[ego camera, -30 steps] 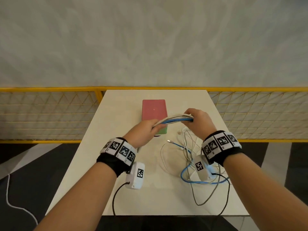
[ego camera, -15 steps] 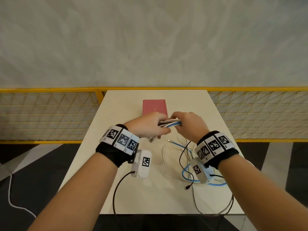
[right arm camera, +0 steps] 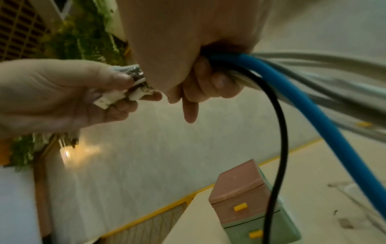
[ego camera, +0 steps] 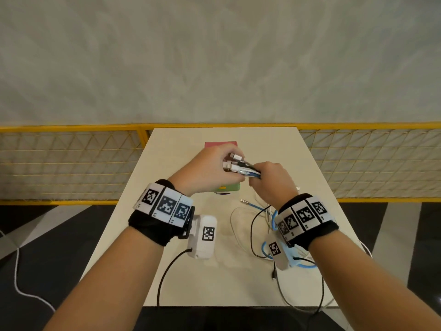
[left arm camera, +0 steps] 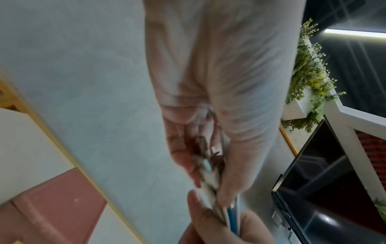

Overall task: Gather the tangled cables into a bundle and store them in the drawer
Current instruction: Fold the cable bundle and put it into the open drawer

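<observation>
Both hands hold one bundle of cables above the table. My left hand pinches the white plug ends together. Just to the right, my right hand is curled round the white, blue and black cords. The rest of the cables trails down in loose loops over the table under my right wrist. A small drawer box, pink on top and green below with yellow pulls, stands closed behind my hands.
The cream table is narrow, with a yellow mesh railing on both sides and a grey wall behind. Some cords hang over the near right edge. A white cord lies on the dark floor at left.
Both hands have lifted and come closer together. The left hand has gathered the plug ends, which now stick out above its fingers; the trailing loops have been drawn up a little.
</observation>
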`<state>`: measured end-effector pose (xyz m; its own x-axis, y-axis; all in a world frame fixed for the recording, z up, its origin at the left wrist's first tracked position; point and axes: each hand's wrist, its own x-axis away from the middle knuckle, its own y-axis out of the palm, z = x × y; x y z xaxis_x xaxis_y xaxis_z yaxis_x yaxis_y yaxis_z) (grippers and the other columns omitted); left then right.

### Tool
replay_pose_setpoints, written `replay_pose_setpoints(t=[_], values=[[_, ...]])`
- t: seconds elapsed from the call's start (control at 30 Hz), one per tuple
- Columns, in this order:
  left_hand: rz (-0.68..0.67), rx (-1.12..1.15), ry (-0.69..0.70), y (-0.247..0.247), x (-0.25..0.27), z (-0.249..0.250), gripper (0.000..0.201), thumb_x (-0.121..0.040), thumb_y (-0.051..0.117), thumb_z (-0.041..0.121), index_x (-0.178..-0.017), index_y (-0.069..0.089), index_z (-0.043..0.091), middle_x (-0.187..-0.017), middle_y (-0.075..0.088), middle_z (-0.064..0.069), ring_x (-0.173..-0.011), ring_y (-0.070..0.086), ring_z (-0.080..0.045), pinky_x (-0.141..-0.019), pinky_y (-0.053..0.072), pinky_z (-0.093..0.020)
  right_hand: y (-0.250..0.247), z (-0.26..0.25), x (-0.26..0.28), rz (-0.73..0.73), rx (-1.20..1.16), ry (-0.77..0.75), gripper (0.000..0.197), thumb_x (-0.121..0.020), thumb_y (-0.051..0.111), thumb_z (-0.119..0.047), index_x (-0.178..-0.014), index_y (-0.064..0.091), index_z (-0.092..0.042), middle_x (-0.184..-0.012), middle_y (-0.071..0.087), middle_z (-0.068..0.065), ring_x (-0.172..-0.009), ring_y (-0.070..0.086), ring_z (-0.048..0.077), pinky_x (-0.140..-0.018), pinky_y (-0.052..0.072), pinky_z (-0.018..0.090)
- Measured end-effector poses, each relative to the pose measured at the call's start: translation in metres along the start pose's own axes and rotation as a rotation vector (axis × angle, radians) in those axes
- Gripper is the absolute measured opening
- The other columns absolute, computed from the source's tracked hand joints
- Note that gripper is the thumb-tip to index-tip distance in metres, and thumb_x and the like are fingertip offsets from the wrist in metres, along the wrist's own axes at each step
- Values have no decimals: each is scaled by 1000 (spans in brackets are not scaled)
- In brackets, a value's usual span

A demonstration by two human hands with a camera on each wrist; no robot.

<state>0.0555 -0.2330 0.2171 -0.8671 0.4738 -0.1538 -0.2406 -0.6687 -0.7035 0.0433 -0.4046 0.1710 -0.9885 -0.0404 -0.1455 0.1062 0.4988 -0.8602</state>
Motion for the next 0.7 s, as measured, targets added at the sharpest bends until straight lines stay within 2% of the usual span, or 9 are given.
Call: replay_pose_setpoints(t=[0.13, 0.17, 0.23, 0.3, 0.4, 0.47, 0.53, 0.63, 0.7], values=[[123, 181, 131, 11, 0, 5, 45, -76, 71, 4, -116, 61, 20, -110, 62, 2, -95, 58, -4, -78, 44, -8, 1, -8, 1, 12, -226, 87, 20, -79, 52, -14, -67, 67, -8, -60, 60, 11, -56, 54, 28, -56, 44, 35], [139, 202, 164, 14, -1, 7, 42, -76, 69, 8, -115, 61, 20, -112, 61, 0, -99, 57, -6, -80, 43, -9, 1, -11, 2, 6, -270, 105, 20, -77, 52, -12, -65, 67, -6, -56, 57, 8, -52, 51, 25, -53, 42, 33], [201, 187, 184, 21, -7, 11, 25, -83, 59, 35, -104, 64, 23, -105, 63, 5, -104, 52, -8, -91, 41, -18, 1, -16, 3, -8, -330, 134, 21, -76, 51, -10, -63, 66, -5, -50, 52, 2, -49, 48, 21, -51, 40, 32], [265, 134, 167, 27, -15, 11, 40, -92, 37, 52, -89, 64, 23, -91, 62, 10, -103, 50, -6, -97, 37, -29, 3, -21, 4, -21, -384, 135, 24, -78, 51, -10, -58, 64, -7, -48, 50, 1, -48, 48, 22, -52, 44, 35], [274, 89, 179, 35, -24, 13, 42, -104, 29, 39, -83, 62, 22, -87, 51, 7, -97, 50, -16, -97, 39, -37, 5, -25, 4, 2, -468, 133, 33, -78, 51, -6, -47, 49, -16, -46, 47, 3, -49, 47, 27, -51, 42, 36], [204, 130, 181, 36, -26, 16, 40, -106, 30, 29, -91, 66, 20, -90, 45, 9, -100, 50, -14, -99, 38, -30, 4, -25, 5, 18, -515, 117, 43, -77, 50, -2, -38, 45, -19, -42, 43, -1, -46, 44, 24, -50, 37, 31], [144, 353, 157, 29, -26, 20, 48, -107, 22, 28, -106, 68, 12, -98, 53, 5, -103, 54, -12, -98, 38, -18, 3, -24, 7, 14, -532, 93, 48, -79, 52, -3, -36, 54, -24, -35, 41, -8, -41, 41, 15, -48, 34, 26], [199, 733, 46, 15, -29, 25, 58, -107, 13, 35, -128, 58, 5, -111, 68, -10, -105, 67, -17, -92, 47, -22, 2, -20, 6, 5, -576, 61, 40, -85, 54, -10, -47, 61, -22, -33, 42, -11, -36, 35, 8, -49, 33, 25], [196, 700, 52, 14, -28, 28, 51, -108, 20, 31, -128, 57, 1, -114, 70, -13, -104, 69, -19, -86, 49, -19, 1, -19, 5, 20, -586, 48, 33, -85, 54, -10, -55, 65, -16, -35, 43, -10, -39, 35, 8, -50, 35, 27]])
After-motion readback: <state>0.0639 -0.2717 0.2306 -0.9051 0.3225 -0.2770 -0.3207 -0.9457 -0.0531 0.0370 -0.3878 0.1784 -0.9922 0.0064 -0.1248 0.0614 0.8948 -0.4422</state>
